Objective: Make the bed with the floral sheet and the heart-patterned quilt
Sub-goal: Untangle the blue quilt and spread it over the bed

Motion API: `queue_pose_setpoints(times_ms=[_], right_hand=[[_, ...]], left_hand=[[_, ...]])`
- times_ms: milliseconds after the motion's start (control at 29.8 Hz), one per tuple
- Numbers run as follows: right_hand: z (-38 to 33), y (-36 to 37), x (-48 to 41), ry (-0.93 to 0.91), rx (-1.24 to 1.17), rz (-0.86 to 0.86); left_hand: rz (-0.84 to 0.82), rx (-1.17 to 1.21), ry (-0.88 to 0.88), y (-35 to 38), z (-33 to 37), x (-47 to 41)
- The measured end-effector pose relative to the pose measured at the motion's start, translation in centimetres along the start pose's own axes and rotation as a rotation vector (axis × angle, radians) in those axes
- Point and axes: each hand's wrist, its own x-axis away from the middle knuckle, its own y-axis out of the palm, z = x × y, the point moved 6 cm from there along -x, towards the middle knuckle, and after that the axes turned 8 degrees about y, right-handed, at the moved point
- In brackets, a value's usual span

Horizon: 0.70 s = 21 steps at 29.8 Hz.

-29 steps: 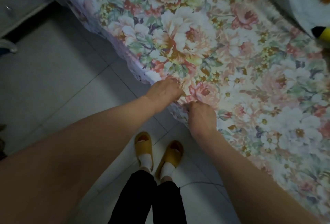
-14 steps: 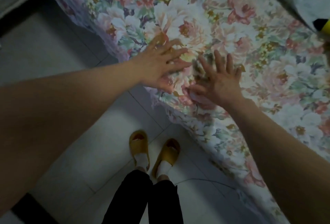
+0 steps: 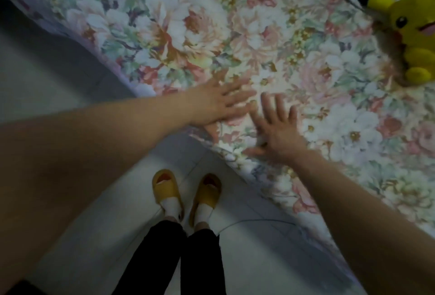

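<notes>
1. Left hand (image 3: 217,104) flat, fingers straight, palm down on the floral sheet (image 3: 211,36) near the bed edge; grasps nothing
2. Right hand (image 3: 279,130) just beside it, fingers spread, pressed flat on the sheet; grasps nothing
3. Sheet covers the bed, hangs over the edge
4. Yellow plush toy (image 3: 409,29) far right on the sheet; yellow slippers (image 3: 186,196) on the floor (image 3: 70,106) below

Matt cloth floral sheet (image 3: 270,43), fuzzy plush toy (image 3: 414,33), smooth glossy floor tiles (image 3: 94,212).
</notes>
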Motion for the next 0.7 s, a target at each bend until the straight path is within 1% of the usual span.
queue_pose_setpoints(times_ms=[34, 67, 101, 134, 168, 235, 268, 302, 335, 369, 436, 469, 503, 536, 570, 603, 637, 670, 704], right_hand=[[-0.3, 1.6, 1.7, 0.002, 0.027, -0.019], [-1.1, 2.9, 3.3, -0.001, 0.031, -0.022], [-2.9, 4.6, 5.4, -0.019, 0.005, -0.027], [-2.7, 5.0, 6.6, -0.045, 0.026, -0.009], [-3.0, 5.1, 7.9, -0.091, 0.031, -0.020], [-3.2, 4.1, 8.4, -0.234, -0.001, 0.006], [-2.3, 2.7, 8.7, -0.254, -0.051, 0.031], [-0.8, 1.1, 8.5, -0.234, -0.065, 0.080], [0.8, -0.3, 7.4, -0.177, -0.056, 0.121], [3.5, -1.4, 5.9, -0.079, -0.031, 0.141], [9.1, -3.0, 3.2, 0.095, 0.030, 0.112], [11.5, -2.8, 2.7, 0.124, 0.068, 0.088], [12.3, -2.1, 2.6, 0.109, 0.098, 0.049], [12.0, -1.0, 3.0, 0.063, 0.141, 0.027], [11.3, 0.8, 4.7, 0.024, 0.154, 0.019], [10.4, 2.4, 6.5, 0.004, 0.151, 0.066], [9.1, 3.0, 8.0, -0.031, 0.161, 0.098], [8.2, 4.8, 11.3, -0.057, 0.121, 0.110], [7.1, 5.5, 12.9, -0.113, 0.097, 0.117]], left_hand=[[-0.024, 0.044, -0.005, 1.3, 2.3, -1.7], [-0.011, 0.074, -0.004, 2.4, 4.0, -1.9], [0.038, 0.112, 0.015, 3.8, 6.0, -0.5], [0.087, 0.094, 0.048, 4.5, 6.5, -0.7], [0.090, 0.096, 0.102, 4.7, 7.4, -0.1], [0.120, 0.088, 0.308, 3.1, 7.5, 1.0], [0.192, 0.098, 0.385, 1.5, 7.6, 0.8], [0.278, 0.099, 0.427, -0.7, 7.0, -0.2], [0.326, 0.102, 0.389, -2.4, 5.7, -1.0], [0.380, 0.100, 0.311, -4.0, 3.7, -2.8], [0.394, 0.070, 0.120, -5.6, 0.2, -6.2], [0.330, 0.024, 0.065, -5.2, -0.3, -8.3], [0.257, -0.004, 0.029, -4.2, -0.2, -9.5], [0.222, -0.004, 0.032, -3.5, 0.4, -10.0], [0.201, 0.000, 0.075, -2.4, 2.3, -10.7], [0.225, -0.008, 0.138, -1.2, 4.2, -11.2], [0.243, -0.020, 0.217, -1.0, 5.4, -10.6], [0.264, -0.012, 0.329, -0.4, 8.0, -10.7], [0.298, -0.028, 0.420, -0.1, 8.8, -10.0]])
